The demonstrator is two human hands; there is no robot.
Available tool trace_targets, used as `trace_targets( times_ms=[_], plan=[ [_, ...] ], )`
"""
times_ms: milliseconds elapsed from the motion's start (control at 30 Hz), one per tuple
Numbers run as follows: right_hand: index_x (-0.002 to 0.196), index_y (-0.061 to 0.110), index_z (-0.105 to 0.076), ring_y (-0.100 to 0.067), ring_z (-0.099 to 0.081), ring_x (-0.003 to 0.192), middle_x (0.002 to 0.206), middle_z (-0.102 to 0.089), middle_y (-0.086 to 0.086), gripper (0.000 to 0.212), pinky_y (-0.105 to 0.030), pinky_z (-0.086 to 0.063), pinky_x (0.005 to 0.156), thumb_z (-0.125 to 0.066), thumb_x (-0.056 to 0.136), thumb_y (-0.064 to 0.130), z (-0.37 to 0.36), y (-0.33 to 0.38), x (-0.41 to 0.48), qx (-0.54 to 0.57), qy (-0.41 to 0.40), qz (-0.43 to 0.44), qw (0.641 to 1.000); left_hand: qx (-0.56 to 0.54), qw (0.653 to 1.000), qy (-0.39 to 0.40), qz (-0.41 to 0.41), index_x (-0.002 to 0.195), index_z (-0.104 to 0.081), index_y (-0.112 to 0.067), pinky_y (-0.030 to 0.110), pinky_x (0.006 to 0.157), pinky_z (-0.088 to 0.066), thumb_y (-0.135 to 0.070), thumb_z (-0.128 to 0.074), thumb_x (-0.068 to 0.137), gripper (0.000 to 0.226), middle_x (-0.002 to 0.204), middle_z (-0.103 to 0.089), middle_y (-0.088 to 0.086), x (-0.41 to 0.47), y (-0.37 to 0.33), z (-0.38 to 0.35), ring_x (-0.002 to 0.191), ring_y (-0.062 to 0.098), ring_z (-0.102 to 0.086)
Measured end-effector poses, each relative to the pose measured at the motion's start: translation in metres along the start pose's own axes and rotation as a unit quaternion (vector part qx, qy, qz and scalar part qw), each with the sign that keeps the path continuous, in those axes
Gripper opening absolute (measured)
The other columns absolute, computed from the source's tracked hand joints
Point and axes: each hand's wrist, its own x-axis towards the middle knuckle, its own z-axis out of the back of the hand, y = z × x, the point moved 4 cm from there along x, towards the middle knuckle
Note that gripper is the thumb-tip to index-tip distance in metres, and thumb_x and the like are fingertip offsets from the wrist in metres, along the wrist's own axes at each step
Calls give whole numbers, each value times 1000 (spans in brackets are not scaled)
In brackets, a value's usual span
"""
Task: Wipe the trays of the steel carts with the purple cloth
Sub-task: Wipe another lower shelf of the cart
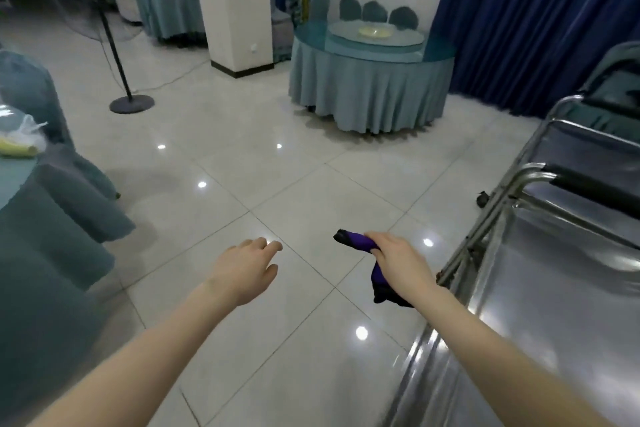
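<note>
Two bare forearms reached in from the bottom edge over the tiled floor (277, 184). Right forearm crossed the corner of the near steel cart (554, 322), lower right; its top tray was bare and shiny. Right hand (401, 260) was closed around the purple cloth (358, 243), fingers curled over it. The cloth was bunched, one dark-tipped end poking out left of the fist, the rest hanging below the palm. The cloth was in the air over the floor, just left of the cart frame, not touching the tray.

Left hand (246, 270) held nothing, palm down, fingers loose and slightly bent, above the floor and well apart from the cart.

A black-gripped handle (595, 191) ran across the far end of the near cart. A second steel cart (581, 146) sat behind it, touching or just beside it, can't tell which.

Rest: round table (370, 87) with a teal skirt and a glass turntable (375, 42) carrying a pale dish (375, 32), covered chairs behind it. Blue curtain (536, 10) to the right. White pillar (235, 3) mid-back. Standing fan base (131, 104) on the floor to the left. At the left edge, another skirted table with a plastic bag (24, 139) on it, and a covered chair (79, 191) beside it.
</note>
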Motion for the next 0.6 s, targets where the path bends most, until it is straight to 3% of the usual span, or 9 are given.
trace_targets(
  times_ms=[133, 200, 300, 500, 600],
  plan=[
    [115, 41, -45, -16, -59, 93, 108, -60, 10, 54, -38, -53, 69, -65, 78, 7, -9, -16, 21, -13, -3, -113, 993, -9, 997, 3, -82, 138, -39, -29, 31, 86, -44, -36, -35, 98, 41, 125, -53, -5, 82, 29, -8, 114, 18, -51],
    [116, 37, -52, -18, -59, 94, 110, -61, 9, 40, -40, -53, 74, -57, 86, 11, -8, -26, 22, -12, -29, -180, 983, -17, 992, 6, -126, 137, -39, -30, 32, 86, -46, -36, -36, 98, 40, 124, -53, -6, 123, 37, -12, 115, 17, -51],
    [126, 32, -53, -22, -57, 101, 118, -59, 6, 42, -42, -51, 80, -52, 90, 10, -5, -36, 8, -13, -65, -269, 961, -16, 981, 17, -194, 136, -39, -32, 31, 83, -46, -38, -38, 97, 40, 124, -54, -7, 172, 35, -18, 115, 15, -52],
    [134, 33, -51, -23, -56, 112, 129, -57, 5, 36, -38, -47, 88, -44, 99, 25, -3, -60, -31, -36, -108, -398, 910, -51, 936, 40, -345, 138, -40, -30, 30, 84, -48, -38, -39, 98, 40, 123, -55, -7, 238, -34, -27, 113, 15, -53],
    [133, 38, -51, -21, -57, 113, 128, -60, 7, 37, -30, -45, 82, -48, 98, 28, 1, -87, -46, -43, -151, -457, 875, -65, 903, 34, -423, 139, -39, -31, 29, 81, -45, -38, -40, 98, 41, 121, -55, -7, 271, -86, -29, 111, 15, -53]
  ],
)
